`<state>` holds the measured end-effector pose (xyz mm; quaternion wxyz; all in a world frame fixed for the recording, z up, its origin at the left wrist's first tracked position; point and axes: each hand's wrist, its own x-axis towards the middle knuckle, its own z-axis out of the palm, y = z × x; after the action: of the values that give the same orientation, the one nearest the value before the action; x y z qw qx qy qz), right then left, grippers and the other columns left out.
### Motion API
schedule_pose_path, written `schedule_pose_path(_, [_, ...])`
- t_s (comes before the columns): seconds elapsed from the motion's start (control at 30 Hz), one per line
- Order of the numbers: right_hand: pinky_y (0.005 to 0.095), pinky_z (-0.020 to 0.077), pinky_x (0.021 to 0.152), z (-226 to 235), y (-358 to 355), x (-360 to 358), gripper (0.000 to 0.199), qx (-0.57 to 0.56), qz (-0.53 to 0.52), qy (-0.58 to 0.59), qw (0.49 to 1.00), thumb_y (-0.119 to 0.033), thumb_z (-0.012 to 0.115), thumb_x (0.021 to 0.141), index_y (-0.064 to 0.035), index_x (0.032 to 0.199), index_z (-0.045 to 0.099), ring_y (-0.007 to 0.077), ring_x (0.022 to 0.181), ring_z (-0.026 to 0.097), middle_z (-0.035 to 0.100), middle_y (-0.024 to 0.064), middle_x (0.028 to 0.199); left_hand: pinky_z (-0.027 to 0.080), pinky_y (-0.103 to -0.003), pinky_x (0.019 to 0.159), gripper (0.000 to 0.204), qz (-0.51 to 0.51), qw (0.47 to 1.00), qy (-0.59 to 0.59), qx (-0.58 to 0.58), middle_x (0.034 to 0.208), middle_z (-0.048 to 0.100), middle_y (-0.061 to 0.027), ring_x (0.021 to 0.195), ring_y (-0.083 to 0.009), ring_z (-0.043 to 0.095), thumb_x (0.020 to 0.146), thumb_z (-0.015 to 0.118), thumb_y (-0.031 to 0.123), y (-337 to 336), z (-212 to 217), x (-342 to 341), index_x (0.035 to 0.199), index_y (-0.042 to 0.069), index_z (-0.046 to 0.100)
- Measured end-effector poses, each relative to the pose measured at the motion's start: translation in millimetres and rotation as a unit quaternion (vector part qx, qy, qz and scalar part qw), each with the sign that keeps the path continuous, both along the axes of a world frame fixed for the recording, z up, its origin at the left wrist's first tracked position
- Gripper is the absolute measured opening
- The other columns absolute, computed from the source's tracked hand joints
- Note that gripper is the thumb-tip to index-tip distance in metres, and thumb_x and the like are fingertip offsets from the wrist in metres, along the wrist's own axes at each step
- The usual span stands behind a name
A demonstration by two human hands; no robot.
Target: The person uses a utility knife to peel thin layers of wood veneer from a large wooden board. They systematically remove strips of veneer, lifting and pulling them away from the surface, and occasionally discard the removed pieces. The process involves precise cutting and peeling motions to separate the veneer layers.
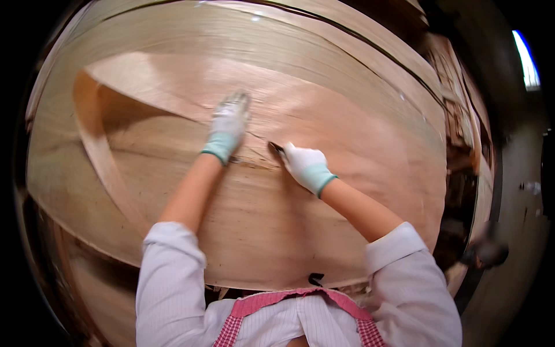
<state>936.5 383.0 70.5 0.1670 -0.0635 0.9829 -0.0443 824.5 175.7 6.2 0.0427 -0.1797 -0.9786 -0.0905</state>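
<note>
Before you stands a stack of veneer sheets [347, 63], pale and wide, its edges stepping back toward the far side. Directly on it lies the top veneer sheet [277, 231], pinkish-brown, with a torn seam [254, 159] across its middle. A curled veneer strip [98, 150] rests along its left side. A small dark clip [315, 279] sits at the near edge.

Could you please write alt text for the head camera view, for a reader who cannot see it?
A person's gloved left hand presses flat on a large thin wood veneer sheet, while the gloved right hand holds a small dark tool against it.
</note>
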Motion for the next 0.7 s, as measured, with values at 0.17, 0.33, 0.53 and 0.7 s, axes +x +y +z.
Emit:
schedule_pose_path(0.17, [0.0477,0.0484,0.055,5,107,99,0.02,-0.014,-0.073,-0.029,0.997,-0.031,0.05,0.093,-0.0104,0.094,0.053,0.0356,0.063,0.064,0.066,0.0135,0.07,0.022,-0.04,0.115,0.046,0.031,0.991,-0.126,-0.037,0.142,0.043,-0.0148,0.134,-0.0269,0.038,0.096,0.042,0.018,106,39,50,0.139,0.003,0.04])
schedule_pose_path(0.33, [0.0463,0.0491,0.056,4,188,140,0.021,-0.017,-0.085,-0.045,0.995,-0.03,0.049,0.093,-0.0101,0.091,0.055,0.0345,0.063,0.064,0.065,0.0143,0.069,0.025,-0.041,0.113,0.045,-0.118,0.985,-0.003,0.124,0.14,0.046,-0.0174,0.131,-0.0309,0.04,0.094,0.045,0.018,197,-19,112,0.136,0.002,0.044])
schedule_pose_path(0.53, [0.0465,0.0508,0.059,-6,310,194,0.018,-0.055,-0.033,-0.024,0.998,-0.026,0.051,0.088,-0.0104,0.092,0.059,0.0346,0.069,0.067,0.067,0.0144,0.074,0.027,-0.044,0.112,0.038,-0.145,0.978,0.019,0.147,0.135,0.05,-0.0208,0.128,-0.034,0.044,0.092,0.042,0.012,338,-13,198,0.126,-0.001,0.053])
schedule_pose_path(0.7, [0.0459,0.0498,0.057,-5,425,247,0.021,-0.086,-0.067,-0.041,0.993,-0.029,0.049,0.091,-0.0097,0.089,0.058,0.0342,0.067,0.066,0.067,0.0142,0.073,0.026,-0.043,0.113,0.041,-0.079,0.992,0.039,0.085,0.139,0.047,-0.0182,0.13,-0.0327,0.042,0.093,0.046,0.015,392,-8,213,0.131,0.001,0.049])
